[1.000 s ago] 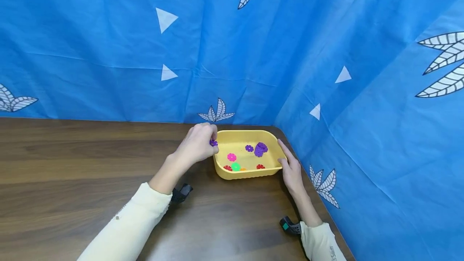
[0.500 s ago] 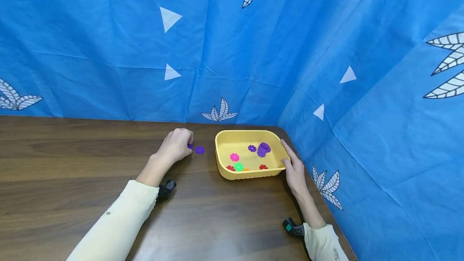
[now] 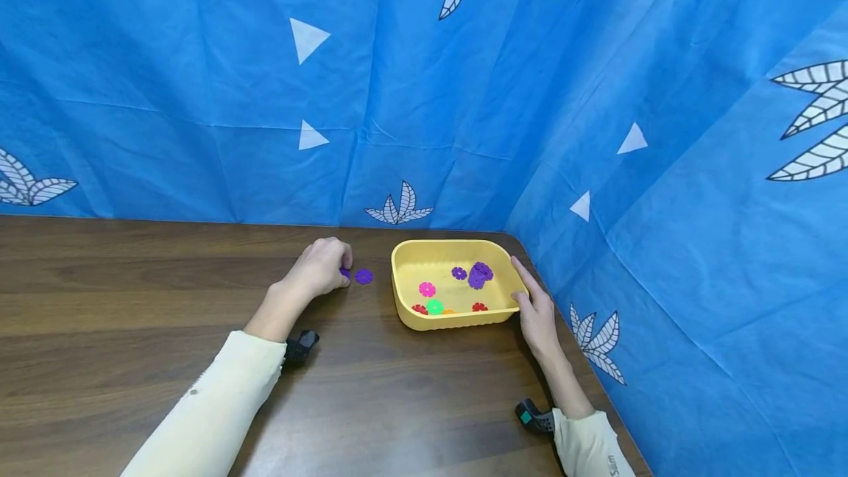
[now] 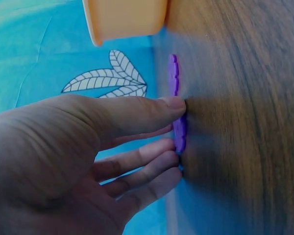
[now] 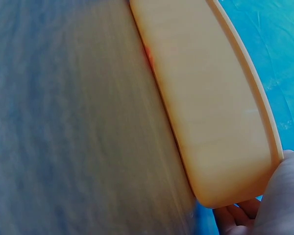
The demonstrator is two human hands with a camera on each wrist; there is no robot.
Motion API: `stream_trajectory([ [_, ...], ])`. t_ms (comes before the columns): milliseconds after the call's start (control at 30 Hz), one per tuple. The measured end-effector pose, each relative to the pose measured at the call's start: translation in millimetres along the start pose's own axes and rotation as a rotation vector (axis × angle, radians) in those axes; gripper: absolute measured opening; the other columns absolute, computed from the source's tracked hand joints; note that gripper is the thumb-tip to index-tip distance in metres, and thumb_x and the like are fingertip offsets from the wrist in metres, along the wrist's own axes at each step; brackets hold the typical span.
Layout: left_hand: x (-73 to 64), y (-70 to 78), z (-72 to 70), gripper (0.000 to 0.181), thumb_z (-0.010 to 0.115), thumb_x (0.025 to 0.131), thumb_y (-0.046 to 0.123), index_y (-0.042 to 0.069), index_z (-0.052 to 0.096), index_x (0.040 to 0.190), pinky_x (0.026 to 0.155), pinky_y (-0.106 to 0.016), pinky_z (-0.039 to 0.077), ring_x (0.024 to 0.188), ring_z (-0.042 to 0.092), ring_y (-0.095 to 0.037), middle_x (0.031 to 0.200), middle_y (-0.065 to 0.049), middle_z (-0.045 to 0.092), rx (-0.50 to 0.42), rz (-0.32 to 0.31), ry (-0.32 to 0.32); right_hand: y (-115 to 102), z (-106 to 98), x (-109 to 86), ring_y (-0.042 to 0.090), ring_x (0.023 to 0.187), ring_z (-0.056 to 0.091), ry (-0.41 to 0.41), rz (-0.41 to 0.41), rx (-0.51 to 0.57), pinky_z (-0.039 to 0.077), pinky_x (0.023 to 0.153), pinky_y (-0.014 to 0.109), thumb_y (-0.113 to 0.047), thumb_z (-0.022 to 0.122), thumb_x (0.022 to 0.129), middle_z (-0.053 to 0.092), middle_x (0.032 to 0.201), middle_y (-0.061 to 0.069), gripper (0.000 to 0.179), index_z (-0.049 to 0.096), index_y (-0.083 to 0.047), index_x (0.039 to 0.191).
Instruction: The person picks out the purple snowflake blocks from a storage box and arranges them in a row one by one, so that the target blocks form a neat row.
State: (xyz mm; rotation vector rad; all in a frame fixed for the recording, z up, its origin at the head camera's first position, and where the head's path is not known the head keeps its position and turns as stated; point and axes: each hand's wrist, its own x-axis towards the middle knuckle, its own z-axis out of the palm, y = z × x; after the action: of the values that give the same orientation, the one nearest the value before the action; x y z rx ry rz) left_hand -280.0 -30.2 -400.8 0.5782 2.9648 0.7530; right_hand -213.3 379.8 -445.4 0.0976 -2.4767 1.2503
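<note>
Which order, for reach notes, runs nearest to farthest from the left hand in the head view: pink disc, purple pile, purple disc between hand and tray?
1. Purple disc, right of left hand
2. Pink disc, inside tray, left
3. Purple pile, inside tray, right

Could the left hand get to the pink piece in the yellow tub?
Probably yes: the yellow tub is open on top and nothing covers the pink piece. The left hand would just have to clear the tub's wall, though its fingers appear to pinch a purple piece.

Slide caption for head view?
Left hand pinches a purple disc on the wooden table; right hand holds the yellow tray.
</note>
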Motion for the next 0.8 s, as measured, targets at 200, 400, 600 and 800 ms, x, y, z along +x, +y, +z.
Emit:
stream_trajectory([
  [200,0.9,0.3,-0.6,0.022,0.089,0.083,0.012,0.005,0.071,0.094,0.084,-0.047,0.052,0.092,0.060,-0.029,0.099,-0.012,0.067,-0.017,0.002,0.023,0.3,0.0,1.5,0.030,0.155,0.038,0.000,0.020,0.018,0.032,0.125,0.039,0.005,0.045,0.104,0.043,0.166,0.010,0.060,0.043,-0.013,0.161],
  [400,2.8,10.5,2.2,0.015,0.081,0.091,0.016,0.007,0.071,0.086,0.072,-0.042,0.050,0.083,0.058,-0.027,0.087,-0.008,0.064,-0.052,0.029,0.214,-0.4,1.3,-1.3,0.026,0.155,0.039,-0.001,0.010,0.006,0.032,0.125,0.052,0.001,0.046,0.105,0.044,0.165,0.005,0.061,0.044,-0.023,0.162],
  [600,6.3,36.7,4.7,0.008,0.079,0.092,0.012,0.006,0.073,0.089,0.072,-0.041,0.050,0.084,0.056,-0.026,0.084,-0.007,0.062,-0.076,0.095,0.377,2.0,3.3,0.1,0.025,0.154,0.040,0.006,-0.008,-0.003,0.033,0.124,0.052,0.000,0.047,0.104,0.046,0.164,0.003,0.062,0.045,-0.026,0.161],
  [800,5.9,71.6,13.5,0.009,0.080,0.089,0.007,0.004,0.072,0.088,0.071,-0.039,0.054,0.084,0.057,-0.026,0.083,-0.008,0.064,0.004,0.198,0.449,1.1,1.6,-0.8,0.025,0.154,0.040,0.012,0.018,-0.027,0.033,0.125,0.049,-0.001,0.046,0.104,0.046,0.165,0.002,0.063,0.045,-0.027,0.161],
])
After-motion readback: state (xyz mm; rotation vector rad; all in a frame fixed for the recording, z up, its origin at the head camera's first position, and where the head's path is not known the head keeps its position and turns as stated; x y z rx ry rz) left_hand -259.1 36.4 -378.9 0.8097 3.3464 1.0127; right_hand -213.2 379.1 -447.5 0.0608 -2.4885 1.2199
